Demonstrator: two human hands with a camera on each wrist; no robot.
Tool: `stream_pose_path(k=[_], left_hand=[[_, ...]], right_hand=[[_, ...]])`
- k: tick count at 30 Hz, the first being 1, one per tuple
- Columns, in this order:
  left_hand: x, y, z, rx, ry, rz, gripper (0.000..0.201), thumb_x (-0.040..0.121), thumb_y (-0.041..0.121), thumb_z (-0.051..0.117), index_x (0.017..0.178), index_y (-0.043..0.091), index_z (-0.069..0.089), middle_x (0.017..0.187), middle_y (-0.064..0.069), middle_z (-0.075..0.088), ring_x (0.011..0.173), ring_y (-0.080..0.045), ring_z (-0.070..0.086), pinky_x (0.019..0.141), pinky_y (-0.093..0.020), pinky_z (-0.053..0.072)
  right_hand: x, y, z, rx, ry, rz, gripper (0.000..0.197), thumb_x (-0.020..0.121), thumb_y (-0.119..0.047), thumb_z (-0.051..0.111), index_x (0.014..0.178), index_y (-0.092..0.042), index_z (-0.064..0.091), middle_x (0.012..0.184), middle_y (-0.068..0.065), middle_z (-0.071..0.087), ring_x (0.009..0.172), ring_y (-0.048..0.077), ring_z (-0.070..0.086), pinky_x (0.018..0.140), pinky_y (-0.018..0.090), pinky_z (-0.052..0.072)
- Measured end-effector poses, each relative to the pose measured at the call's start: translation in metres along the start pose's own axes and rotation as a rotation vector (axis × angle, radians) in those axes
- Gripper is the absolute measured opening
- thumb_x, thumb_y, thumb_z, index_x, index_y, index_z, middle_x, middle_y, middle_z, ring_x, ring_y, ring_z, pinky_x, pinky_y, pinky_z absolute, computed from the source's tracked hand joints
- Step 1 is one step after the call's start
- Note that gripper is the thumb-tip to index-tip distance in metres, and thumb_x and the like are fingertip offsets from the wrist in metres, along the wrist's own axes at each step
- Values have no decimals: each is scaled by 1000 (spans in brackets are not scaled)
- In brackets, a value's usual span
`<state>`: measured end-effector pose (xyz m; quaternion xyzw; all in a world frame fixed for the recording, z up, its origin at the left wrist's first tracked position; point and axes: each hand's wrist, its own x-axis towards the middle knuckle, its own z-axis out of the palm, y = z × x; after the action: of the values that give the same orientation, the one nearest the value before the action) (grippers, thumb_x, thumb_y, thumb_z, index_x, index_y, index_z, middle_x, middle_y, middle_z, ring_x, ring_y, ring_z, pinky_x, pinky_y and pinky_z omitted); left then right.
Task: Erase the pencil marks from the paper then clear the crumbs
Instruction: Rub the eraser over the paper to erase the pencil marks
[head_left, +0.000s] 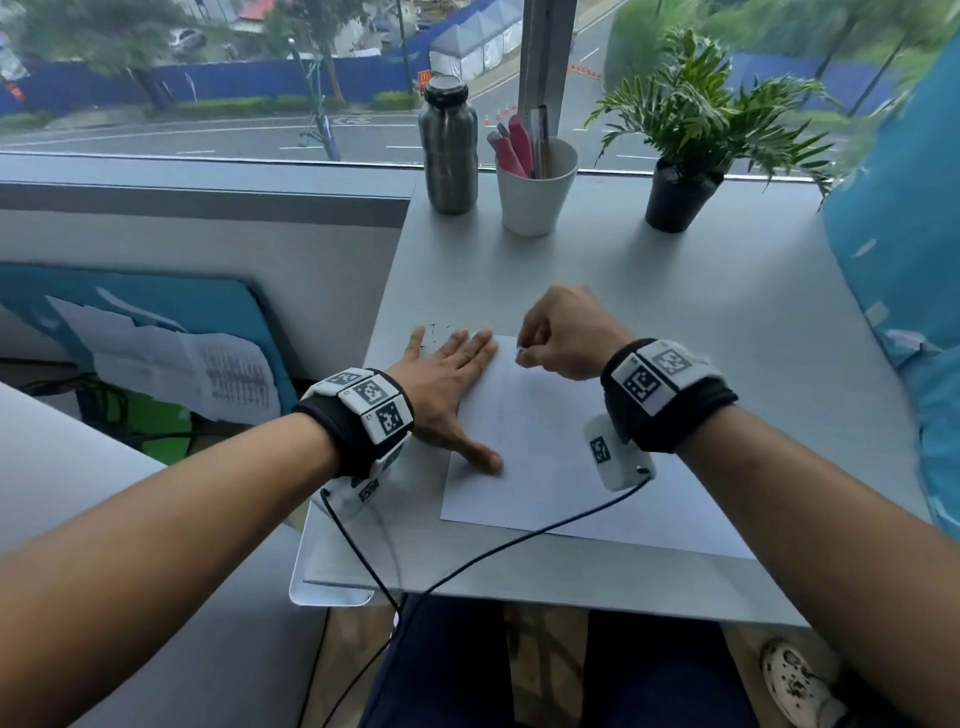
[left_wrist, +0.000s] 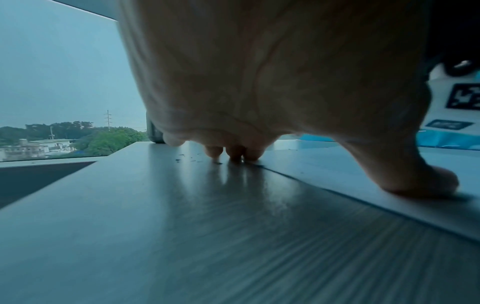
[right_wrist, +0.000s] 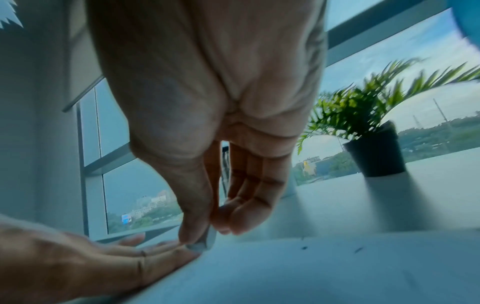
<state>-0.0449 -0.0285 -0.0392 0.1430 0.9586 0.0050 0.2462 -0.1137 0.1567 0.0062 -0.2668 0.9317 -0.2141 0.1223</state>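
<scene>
The left hand lay flat, fingers straight, on the paper (near the desk's front edge), while the right hand pinched an eraser above its far corner.

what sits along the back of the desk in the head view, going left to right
steel bottle → white cup of pens → potted plant in a black pot

Steel bottle, white cup of pens and potted plant along the desk's window edge
</scene>
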Motion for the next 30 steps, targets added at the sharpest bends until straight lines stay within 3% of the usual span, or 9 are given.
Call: stream_pose_path(k=[5,9,12,14,18,21,25,28,30], left_hand=[[-1,1,2,-2,1,15,152,46,100,50,151,20,-26,158,6,-30,146,-17,-28,115,-57,-18],[-1,0,4,-18,-1,21,152,47,98,53,151,20,-27,158,6,-32,145,-17,-30,115,-56,-18],[-2,1,2,-33,-9,19,152,48,96,56,151,20,-26,158,6,-32,145,-17,-29,115,-56,-18],[-2,1,1,-31,-10,17,152,48,96,56,151,20,-27,158,6,-33,145,-17,-29,116,-56,-18],[-2,1,1,-6,-11,18,151,48,98,53,149,21,-30,157,5,-34,144,-17,-31,115,-55,-21],[-2,2,0,-10,-8,12,150,49,98,52,150,21,-28,157,5,-34,144,-16,-31,113,-55,-23],[-1,0,2,-6,2,13,153,45,101,49,149,23,-30,157,5,-33,144,-17,-31,113,-55,-24],[-1,1,1,-6,-9,3,153,45,101,49,150,22,-29,157,6,-33,144,-16,-31,113,-56,-23],[-2,3,0,-3,-16,-2,154,44,100,50,150,22,-29,158,6,-32,144,-16,-31,113,-56,-23]], right_hand=[[24,-1,15,-10,64,55,13,77,-21,78,85,-12,80,82,5,75,79,17,67,75,23,53],[12,-6,24,-17,-4,-12,13,76,-22,78,82,-11,79,77,5,74,73,16,66,73,29,56],[18,3,18,58,75,93,14,77,-23,78,85,-11,80,79,4,75,69,11,63,74,23,54],[18,2,19,60,104,102,15,76,-23,78,84,-11,80,80,5,75,71,13,64,72,22,53],[11,-11,21,9,-45,27,12,76,-20,77,81,-9,79,78,7,75,74,17,68,69,27,55],[18,-3,16,13,37,82,12,78,-19,75,84,-9,79,81,6,75,79,17,68,74,27,56],[12,-20,25,-58,-53,-44,7,75,-14,72,75,-9,77,72,6,73,67,17,65,63,27,52],[22,-9,11,-43,11,44,13,77,-16,73,84,-10,80,81,6,76,78,17,69,75,28,56],[20,-11,14,-51,13,19,11,76,-15,72,81,-10,80,77,7,75,74,18,68,72,29,57]])
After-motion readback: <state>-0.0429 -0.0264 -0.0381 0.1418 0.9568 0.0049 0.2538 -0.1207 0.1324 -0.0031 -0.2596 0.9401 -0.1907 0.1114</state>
